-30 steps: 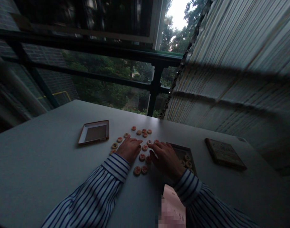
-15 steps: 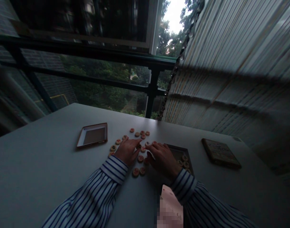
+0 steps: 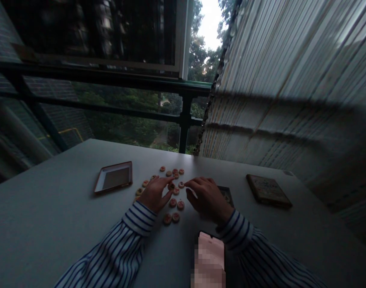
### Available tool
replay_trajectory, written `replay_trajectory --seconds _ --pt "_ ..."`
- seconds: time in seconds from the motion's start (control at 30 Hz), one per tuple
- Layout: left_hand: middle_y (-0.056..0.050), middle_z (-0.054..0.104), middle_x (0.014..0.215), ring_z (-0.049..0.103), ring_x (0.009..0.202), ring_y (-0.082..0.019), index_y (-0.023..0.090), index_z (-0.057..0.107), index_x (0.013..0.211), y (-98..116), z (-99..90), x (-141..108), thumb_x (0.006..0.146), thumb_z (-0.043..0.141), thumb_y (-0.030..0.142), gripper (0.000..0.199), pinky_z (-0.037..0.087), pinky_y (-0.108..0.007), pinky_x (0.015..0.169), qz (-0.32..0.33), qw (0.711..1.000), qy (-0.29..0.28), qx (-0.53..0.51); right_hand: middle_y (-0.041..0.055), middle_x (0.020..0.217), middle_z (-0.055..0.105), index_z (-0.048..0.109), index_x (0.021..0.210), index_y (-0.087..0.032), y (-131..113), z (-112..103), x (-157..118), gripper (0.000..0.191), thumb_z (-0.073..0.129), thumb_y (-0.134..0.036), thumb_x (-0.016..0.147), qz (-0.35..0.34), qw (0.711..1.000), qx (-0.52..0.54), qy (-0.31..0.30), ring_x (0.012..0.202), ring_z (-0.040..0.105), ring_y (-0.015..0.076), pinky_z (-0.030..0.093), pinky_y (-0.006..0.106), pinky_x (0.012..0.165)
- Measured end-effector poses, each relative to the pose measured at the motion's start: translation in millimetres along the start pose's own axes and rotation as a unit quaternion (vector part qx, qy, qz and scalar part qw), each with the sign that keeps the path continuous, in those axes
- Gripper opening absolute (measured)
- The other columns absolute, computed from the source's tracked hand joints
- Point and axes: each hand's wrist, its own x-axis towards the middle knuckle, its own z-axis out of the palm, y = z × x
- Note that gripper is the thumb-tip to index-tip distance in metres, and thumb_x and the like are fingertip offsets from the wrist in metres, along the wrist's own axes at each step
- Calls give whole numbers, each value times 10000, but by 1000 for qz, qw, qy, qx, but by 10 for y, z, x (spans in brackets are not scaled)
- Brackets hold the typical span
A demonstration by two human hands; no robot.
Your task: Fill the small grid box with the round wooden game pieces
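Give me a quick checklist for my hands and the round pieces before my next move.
1. Left hand empty: cannot tell; a dark-marked piece shows by its fingertips.
2. Right hand off the dark tray in view: not ok, it hides part of it.
3. Red-marked pieces visible between the forearms: ok.
4. Phone apart from the loose pieces: ok, bare table lies between.
5. Brown box on the right away from both hands: ok.
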Motion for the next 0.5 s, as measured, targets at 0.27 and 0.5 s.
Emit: replay_trajectory --seconds 0.27,0.5 --pt "-78 645 931 592 894 -209 159 505 1059 262 -105 76 712 540 203 352 403 -419 888 18 999 6 -43 38 926 621 573 979 -228 175 -250 -183 203 444 -243 823 31 999 3 22 883 537 152 327 287 753" --pt "-91 639 938 582 906 -211 148 525 1013 477 -74 125 714 532 173 300 408 -421 882 37 997 8 -71 39 868 633 587 932 -208 313 -323 -288 189 439 -251 823 40 999 14 23 813 562 142 364 264 710"
